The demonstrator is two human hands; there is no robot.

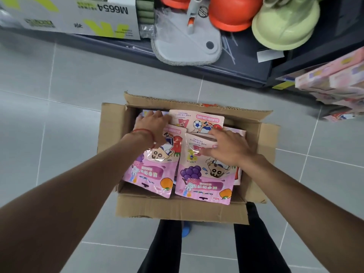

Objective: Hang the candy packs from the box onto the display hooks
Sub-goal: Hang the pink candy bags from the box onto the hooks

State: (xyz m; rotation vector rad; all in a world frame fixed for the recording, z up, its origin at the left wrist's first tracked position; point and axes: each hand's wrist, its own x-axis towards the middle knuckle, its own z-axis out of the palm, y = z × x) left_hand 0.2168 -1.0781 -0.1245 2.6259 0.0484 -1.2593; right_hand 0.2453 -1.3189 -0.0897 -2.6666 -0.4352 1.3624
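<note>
- The cardboard box (177,208) stands open on the grey tiled floor (59,115), just in front of the person's legs in black trousers (258,243).
- The candy packs (204,184) are all inside the box. They are pink, with cartoon pictures and fruits, and they lie in overlapping layers.
- Two packs lie side by side at the near side, with the hanging holes toward the person. One more pack (197,120) lies at the far side of the box.
- The left hand (152,125) reaches into the far left part of the box and rests on the packs there. Its fingers are a little bent and the tips touch the edge of the far pack. If they grip something, I cannot tell.
- On the left wrist there is a thin red bracelet (144,132).
- The right hand (229,147) lies on the near right pack. Its fingers are spread and almost straight, and they press on the upper part of this pack without closing round it.
- Beyond the box, a grey flat mop head (185,52) rests on a dark low shelf (246,67), near an orange plastic item (230,16) and a light green one (285,28).
- At the right edge some pink boxes (336,81) are stacked.
</note>
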